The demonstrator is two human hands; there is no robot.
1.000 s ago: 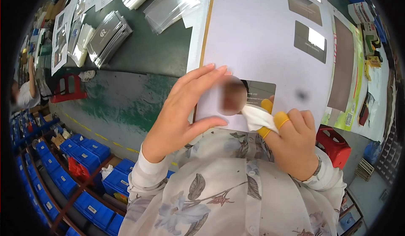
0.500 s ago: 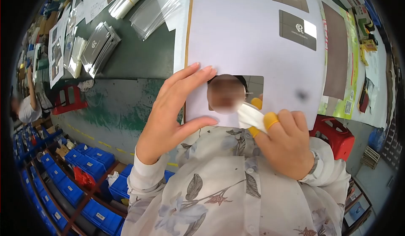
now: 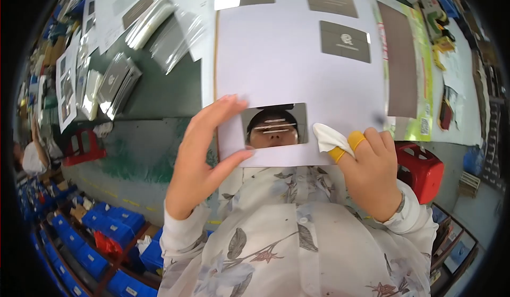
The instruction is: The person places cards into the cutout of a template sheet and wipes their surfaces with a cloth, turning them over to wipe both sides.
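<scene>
A shiny, mirror-like metal card [image 3: 275, 127] lies on the white board [image 3: 276, 71] near its front edge, reflecting part of a head. My left hand [image 3: 196, 156] is at the card's left side, thumb and fingers spread apart. Its thumb tip touches the lower left corner, and the other fingertips rest by the upper left corner. Just right of the card, my right hand [image 3: 372, 169] pinches a folded white cloth [image 3: 330, 137], which is apart from the card. Yellow finger cots [image 3: 356, 139] cover the right thumb and index finger.
More metal cards [image 3: 345, 41] lie farther up the board. Bundles of sleeved cards [image 3: 119, 84] and clear plastic sleeves [image 3: 178, 39] are on the green table to the left. A brown sheet [image 3: 401, 60] lies to the right. Red stools [image 3: 419, 172] and blue bins [image 3: 114, 220] stand below.
My right hand has drawn the white cloth off the card to the right. The left hand stays at the card's left side. The whole view has shifted slightly.
</scene>
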